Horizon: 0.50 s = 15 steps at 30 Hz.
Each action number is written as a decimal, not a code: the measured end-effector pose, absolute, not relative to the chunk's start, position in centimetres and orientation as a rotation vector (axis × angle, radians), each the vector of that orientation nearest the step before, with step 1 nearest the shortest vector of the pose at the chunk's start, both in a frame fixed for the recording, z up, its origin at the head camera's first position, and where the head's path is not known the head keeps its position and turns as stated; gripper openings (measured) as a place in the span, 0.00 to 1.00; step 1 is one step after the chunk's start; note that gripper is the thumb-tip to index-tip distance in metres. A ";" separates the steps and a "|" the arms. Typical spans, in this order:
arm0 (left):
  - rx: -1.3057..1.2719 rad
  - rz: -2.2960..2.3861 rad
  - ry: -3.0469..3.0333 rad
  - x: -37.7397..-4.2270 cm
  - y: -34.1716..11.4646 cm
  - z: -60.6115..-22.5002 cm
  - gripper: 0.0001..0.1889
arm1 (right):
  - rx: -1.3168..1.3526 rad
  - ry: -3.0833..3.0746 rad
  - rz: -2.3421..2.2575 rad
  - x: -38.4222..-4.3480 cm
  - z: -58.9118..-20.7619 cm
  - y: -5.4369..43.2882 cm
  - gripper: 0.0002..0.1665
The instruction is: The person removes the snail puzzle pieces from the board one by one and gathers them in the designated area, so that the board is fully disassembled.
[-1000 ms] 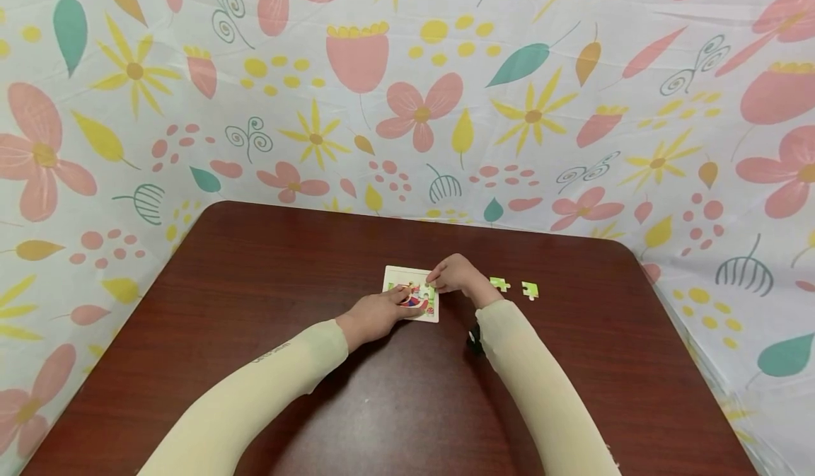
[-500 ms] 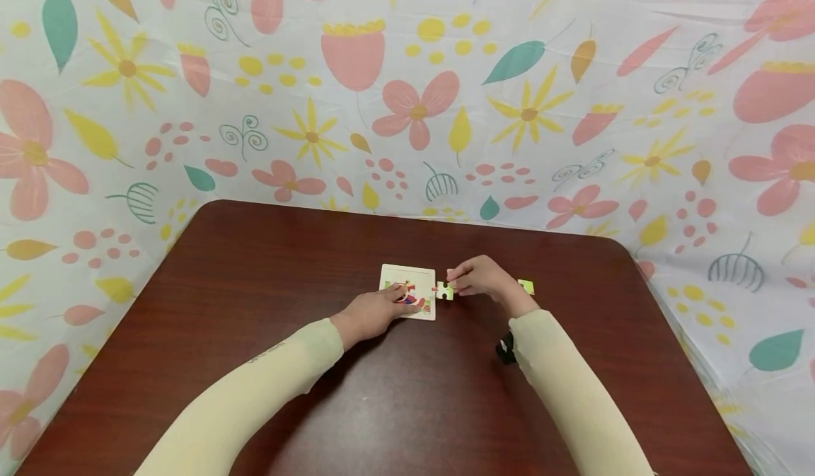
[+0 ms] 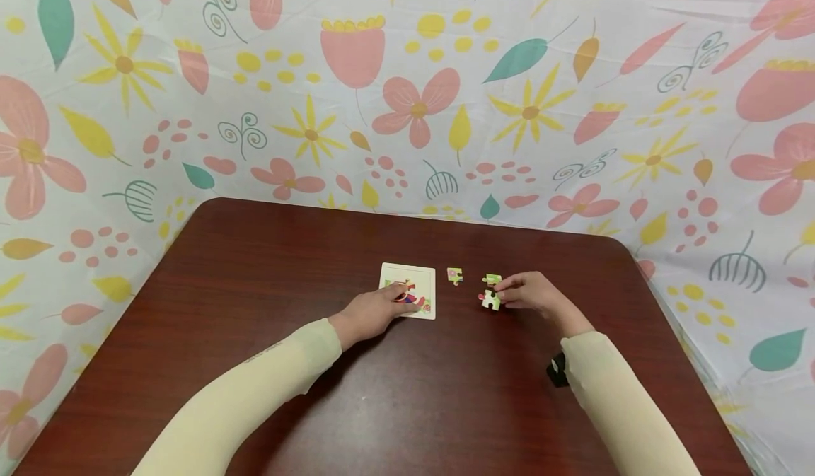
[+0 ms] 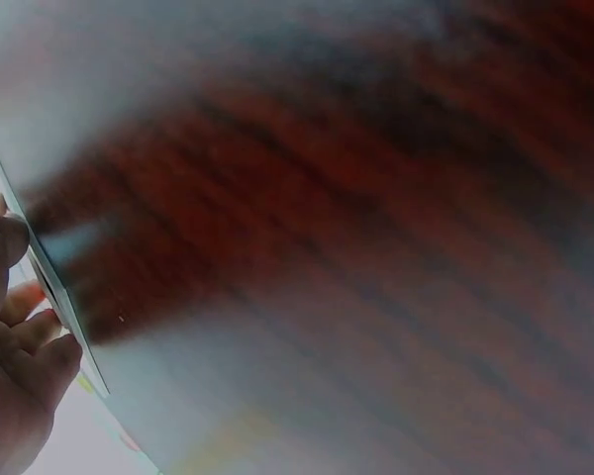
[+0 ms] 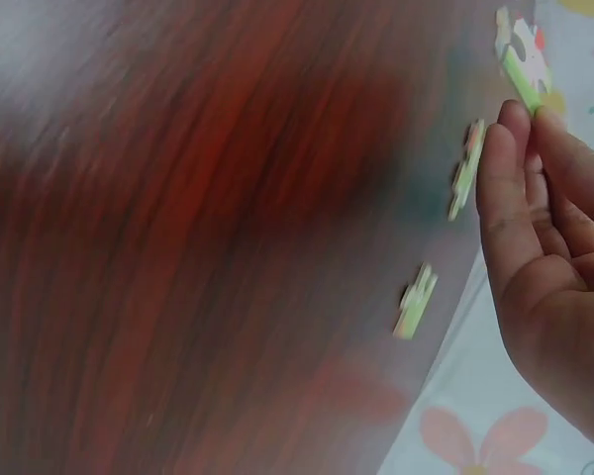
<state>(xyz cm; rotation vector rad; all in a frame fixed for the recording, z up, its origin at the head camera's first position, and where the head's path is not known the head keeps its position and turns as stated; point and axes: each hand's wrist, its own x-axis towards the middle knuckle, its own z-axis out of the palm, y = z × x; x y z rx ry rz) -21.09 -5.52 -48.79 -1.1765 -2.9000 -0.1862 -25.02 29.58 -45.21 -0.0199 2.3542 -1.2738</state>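
My left hand (image 3: pixel 367 315) rests on a small white-framed picture puzzle (image 3: pixel 414 272), its fingers lying over the coloured picture. Seen from the left wrist, the puzzle board (image 4: pixel 54 282) appears edge-on beside the fingers. Between thumb and fingertips, my right hand (image 3: pixel 533 293) pinches a puzzle piece (image 3: pixel 489 300), mostly white with a red tab. In the right wrist view that held piece (image 5: pixel 527 61) is at the upper right, above the fingertips. Behind it on the table lies a green piece (image 3: pixel 492 279). Another piece (image 3: pixel 455 276), green and pink, lies right of the board.
The dark reddish-brown table (image 3: pixel 286 250) extends around both hands, with rounded far corners. A flower-patterned cloth (image 3: pixel 407 108) hangs behind it and at both sides. A black device (image 3: pixel 557 370) sits at the right wrist.
My right hand has moved right, from the board's edge, carrying the pinched piece. The green and pink piece now shows on the table beside the board. The left hand stays on the puzzle.
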 end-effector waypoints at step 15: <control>-1.153 -0.200 -2.948 -21.2 -5.5 -49.0 0.22 | -0.040 2.431 -1.191 -24.3 -44.8 32.3 0.18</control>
